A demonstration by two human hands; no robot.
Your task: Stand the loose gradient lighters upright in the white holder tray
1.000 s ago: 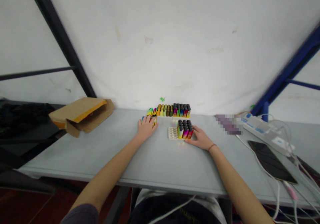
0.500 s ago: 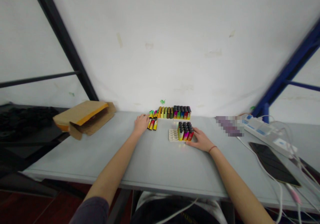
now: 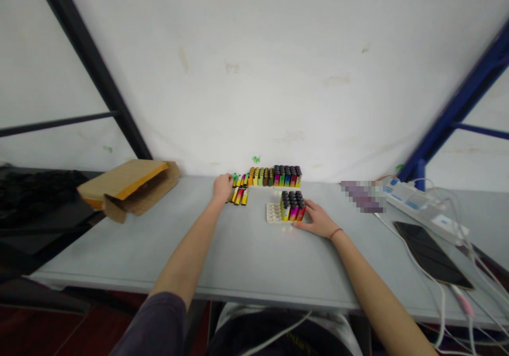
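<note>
In the head view, the only one, the left hand (image 3: pixel 222 187) reaches to the far side of the bench (image 3: pixel 222 255) and sits at the left end of the loose lighters (image 3: pixel 239 193), which lie flat just at 3 o'clock of it; its fingers are curled together over something there, but whether they are clamped on a lighter I cannot tell; the right hand (image 3: pixel 317 219) lies flat with fingers spread apart, touching the 3 o'clock side of the white tray (image 3: pixel 273 213), whose right half stands full of upright lighters (image 3: pixel 292 206) while its left sockets show bare; to do this well I judge the right hand should keep steadying the tray so it does not slide, and the left should take one lighter at a time by its body, turn it cap-up and seat it straight in a bare socket without knocking the standing ones; a long back row of lighters (image 3: pixel 278 176) stands against the wall at 12 o'clock of the tray; hard to make out: the left fingertips are hidden behind the knuckles, the count of empty sockets is too small to read, an object at 3 o'clock near the power strip (image 3: pixel 417 207) is blurred out, and the phone (image 3: pixel 427 254) and cardboard box (image 3: pixel 127 185) lie well apart from the work.
</note>
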